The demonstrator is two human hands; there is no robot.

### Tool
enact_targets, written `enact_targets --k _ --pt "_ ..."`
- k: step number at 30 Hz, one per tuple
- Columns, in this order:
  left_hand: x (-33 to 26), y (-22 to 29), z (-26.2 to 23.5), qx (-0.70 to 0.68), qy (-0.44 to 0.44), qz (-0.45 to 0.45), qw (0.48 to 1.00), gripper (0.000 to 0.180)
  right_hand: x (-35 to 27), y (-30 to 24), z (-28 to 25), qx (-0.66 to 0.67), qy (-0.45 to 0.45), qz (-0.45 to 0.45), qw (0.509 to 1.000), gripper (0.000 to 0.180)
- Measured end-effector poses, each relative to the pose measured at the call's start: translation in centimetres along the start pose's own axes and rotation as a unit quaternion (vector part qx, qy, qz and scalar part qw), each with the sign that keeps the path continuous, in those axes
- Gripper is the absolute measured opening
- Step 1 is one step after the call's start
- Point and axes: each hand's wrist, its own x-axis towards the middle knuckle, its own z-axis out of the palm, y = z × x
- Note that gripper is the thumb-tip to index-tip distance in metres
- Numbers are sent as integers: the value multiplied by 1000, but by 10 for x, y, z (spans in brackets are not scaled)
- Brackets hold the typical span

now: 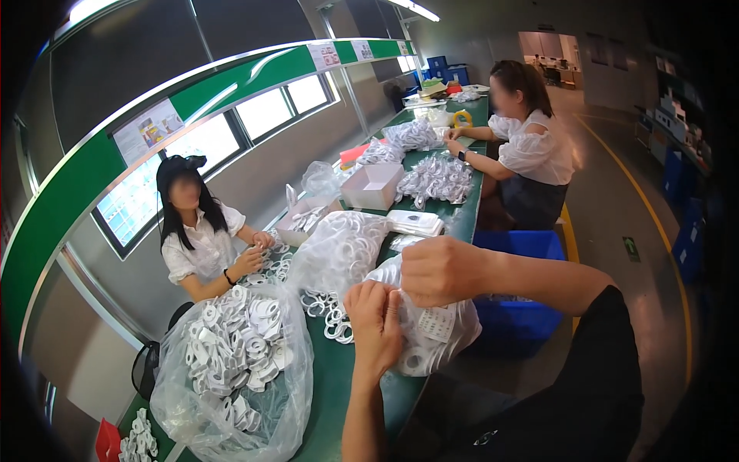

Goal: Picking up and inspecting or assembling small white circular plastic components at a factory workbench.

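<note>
My left hand (373, 325) and my right hand (440, 269) are both closed, side by side, at the top of a clear plastic bag (462, 331). White ring-shaped parts show through its film, and a printed label (436, 322) sits on its front. The bag's gathered mouth is mostly hidden by my fingers. It rests at the near edge of the green table (331, 393). Just left of my left hand lie loose white rings (336, 317). Behind my hands stands another clear bag (342, 242) full of white rings.
A large open bag of white parts (239, 339) takes up the left. Across the table a co-worker (204, 231) handles rings; another (531, 138) sits farther along the right side. A white box (373, 187) stands mid-table. Blue bins (519, 323) are on the floor right of the table.
</note>
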Motion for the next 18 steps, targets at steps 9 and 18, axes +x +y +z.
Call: enact_targets --k 9,18 --pt "1 -4 1 -29 -5 12 999 10 -13 -24 23 311 146 372 862 13" --pt "2 4 2 6 10 -8 1000 11 -5 -18 -5 143 167 150 964 12"
